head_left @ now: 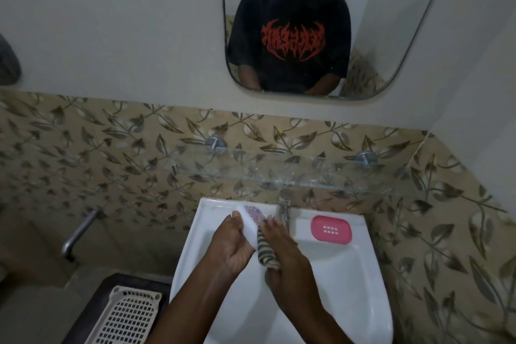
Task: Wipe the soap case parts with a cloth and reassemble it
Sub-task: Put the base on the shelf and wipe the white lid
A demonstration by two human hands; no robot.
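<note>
Over the white sink (349, 282), my left hand (231, 246) grips a white soap case part (248, 225) with a patterned inside, tilted on its edge. My right hand (284, 254) presses a striped cloth (264, 250) against that part; the cloth hangs down between my hands. A pink soap case part (331, 229) with small drain holes lies flat on the sink's back right ledge, apart from both hands.
A metal tap (284, 205) stands at the sink's back, just behind my right hand. A glass shelf (279, 170) runs above it on the leaf-patterned tiles. A cream plastic basket (125, 315) sits lower left. A mirror (391, 22) hangs above.
</note>
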